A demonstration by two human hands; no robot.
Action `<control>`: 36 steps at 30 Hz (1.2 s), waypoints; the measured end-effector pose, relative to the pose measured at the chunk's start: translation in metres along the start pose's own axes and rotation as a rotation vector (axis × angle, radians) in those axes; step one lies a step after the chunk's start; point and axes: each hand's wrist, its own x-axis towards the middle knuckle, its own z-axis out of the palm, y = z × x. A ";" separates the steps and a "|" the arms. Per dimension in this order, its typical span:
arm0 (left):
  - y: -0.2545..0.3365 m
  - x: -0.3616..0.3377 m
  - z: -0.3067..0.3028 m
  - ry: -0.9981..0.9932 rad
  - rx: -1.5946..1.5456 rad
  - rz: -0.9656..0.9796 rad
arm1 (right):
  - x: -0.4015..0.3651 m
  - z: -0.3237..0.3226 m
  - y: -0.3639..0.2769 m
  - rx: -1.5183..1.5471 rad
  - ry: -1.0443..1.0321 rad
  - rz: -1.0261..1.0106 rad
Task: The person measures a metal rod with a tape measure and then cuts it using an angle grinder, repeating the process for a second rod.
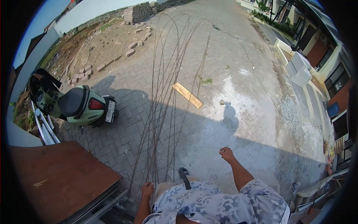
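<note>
Long thin metal rods [163,112], bent into loops at their far ends, lie along the paving in front of me. My left hand [147,189] is closed at the near end of the rods, but what it grips, if anything, is too small to make out. Out to the right, my right hand [226,154] is closed with a small light thing at its fingertips, which I cannot identify. A wooden plank [187,95] lies across the right part of the rods. One dark sandal [184,172] shows below me between the hands.
A green scooter [89,106] stands at the left. Nearer is a brown board [63,183] on a stack. Bricks [130,49] lie on dirt beyond. A small can [222,102] stands on white powder, with gravel [290,110] and white blocks [300,70] at the right.
</note>
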 end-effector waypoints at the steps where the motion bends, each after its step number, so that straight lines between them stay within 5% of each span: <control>1: 0.006 0.008 0.001 0.008 0.014 -0.021 | -0.007 0.004 0.029 -0.011 0.029 -0.025; 6: -0.004 0.052 0.004 -0.026 0.064 -0.132 | -0.088 0.009 0.094 -0.067 -0.114 0.103; 12: -0.053 0.117 0.017 -0.438 1.470 0.717 | -0.124 -0.026 0.083 0.291 -0.108 0.599; 16: -0.015 0.168 0.053 -0.488 1.407 0.545 | -0.062 -0.044 0.087 0.272 0.015 0.559; 21: 0.137 0.234 0.107 -0.381 1.378 0.555 | 0.064 -0.062 0.058 0.250 0.025 0.498; 25: 0.245 0.308 0.152 -0.226 -0.024 -0.208 | 0.137 -0.089 0.040 0.249 0.016 0.416; 27: 0.333 0.308 0.201 -0.059 0.163 -0.117 | 0.168 -0.116 0.015 0.303 0.097 0.424; 30: 0.428 0.351 0.261 -0.184 0.391 -0.010 | 0.192 -0.140 0.008 0.398 0.333 0.436; 33: 0.523 0.381 0.343 -0.242 0.521 0.132 | 0.194 -0.138 0.027 0.568 0.369 0.674; 36: 0.593 0.408 0.428 -0.323 0.558 0.237 | 0.181 -0.096 0.095 0.724 0.188 0.990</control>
